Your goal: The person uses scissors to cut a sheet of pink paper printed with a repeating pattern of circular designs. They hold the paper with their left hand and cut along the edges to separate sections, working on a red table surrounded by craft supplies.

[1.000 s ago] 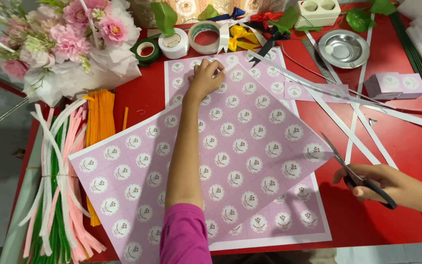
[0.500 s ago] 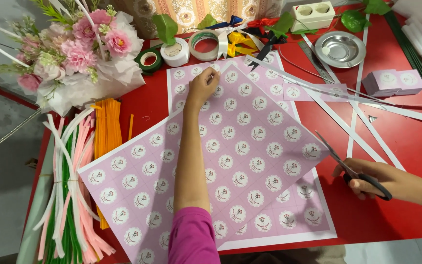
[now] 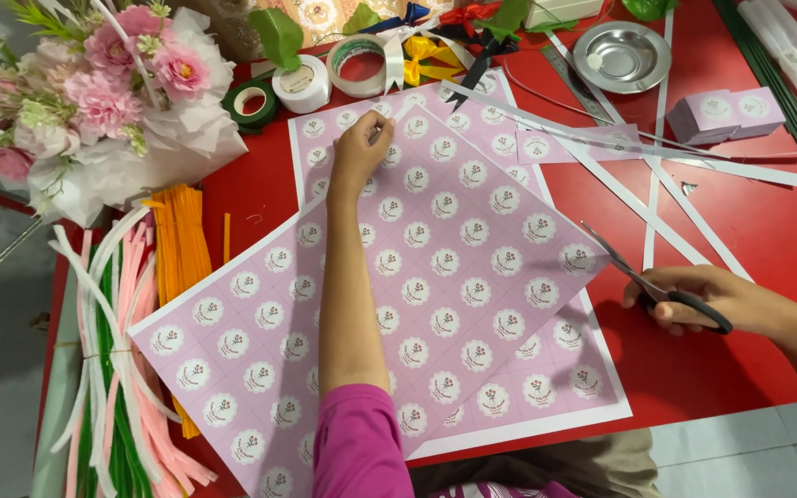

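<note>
A large pink sheet of round white stickers [image 3: 445, 277] lies turned at an angle on the red table [image 3: 749, 240], over a second sheet of the same kind [image 3: 583, 415]. My left hand [image 3: 359, 152] pinches the top sheet at its far corner, my forearm stretched across the paper. My right hand [image 3: 707, 300] grips black-handled scissors [image 3: 643, 277]. Their blades point at the sheet's right corner and sit at its edge.
A pink flower bouquet [image 3: 94, 101] stands far left. Orange, pink, white and green pipe cleaners [image 3: 131, 332] lie along the left edge. Tape rolls [image 3: 306, 78], ribbon bows [image 3: 435, 46], a metal dish [image 3: 620, 55], cut paper strips [image 3: 657, 166], small sticker pieces [image 3: 721, 111] and green wires [image 3: 767, 74] fill the far side.
The top sheet has been turned a little, and its right corner now meets the scissor blades. My right hand with the scissors has moved in toward that corner.
</note>
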